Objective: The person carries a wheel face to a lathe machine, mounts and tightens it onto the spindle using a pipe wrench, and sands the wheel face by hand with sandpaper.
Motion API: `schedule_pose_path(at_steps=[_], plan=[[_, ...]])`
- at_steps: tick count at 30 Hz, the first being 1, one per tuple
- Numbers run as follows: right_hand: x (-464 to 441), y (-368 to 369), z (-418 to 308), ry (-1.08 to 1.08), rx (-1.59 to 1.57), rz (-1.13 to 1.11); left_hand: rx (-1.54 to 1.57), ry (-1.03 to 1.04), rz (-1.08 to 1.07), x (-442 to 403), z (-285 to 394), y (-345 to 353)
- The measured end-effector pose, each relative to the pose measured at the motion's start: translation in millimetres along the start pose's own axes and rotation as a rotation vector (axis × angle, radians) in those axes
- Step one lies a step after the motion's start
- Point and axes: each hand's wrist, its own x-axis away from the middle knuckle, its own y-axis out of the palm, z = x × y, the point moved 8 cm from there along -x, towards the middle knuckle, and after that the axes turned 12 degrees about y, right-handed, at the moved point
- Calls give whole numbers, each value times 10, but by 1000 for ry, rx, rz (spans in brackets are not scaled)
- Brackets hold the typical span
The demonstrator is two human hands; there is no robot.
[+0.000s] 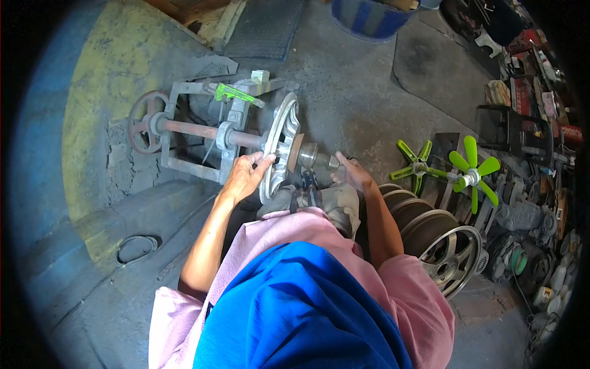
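Observation:
A silvery spoked metal wheel [283, 144] stands upright on a horizontal shaft [190, 130] carried by a metal frame [175, 161]. My left hand [244, 177] grips the near-left edge of this wheel, thumb along its rim. On the wheel's right side sit a brownish disc [296, 152] and a stepped, threaded-looking metal piece [314, 156]. My right hand [353, 173] is beside the tip of that piece with its fingers apart; whether they touch it I cannot tell. A small ring-like edge shows by the palm, too small to name.
A handwheel [147, 122] is at the shaft's left end. A bright green tool [233, 94] lies on the frame. Car rims [452, 258] lie to my right, near green fan blades [473, 175]. Cluttered shelving [550, 111] lines the right; a blue tub [369, 18] stands ahead.

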Motion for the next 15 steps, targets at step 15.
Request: schedule_pose_path(at_steps=[15], plan=[[450,190,-194,-145,83,69,78,-49,-54,14,123,0]])
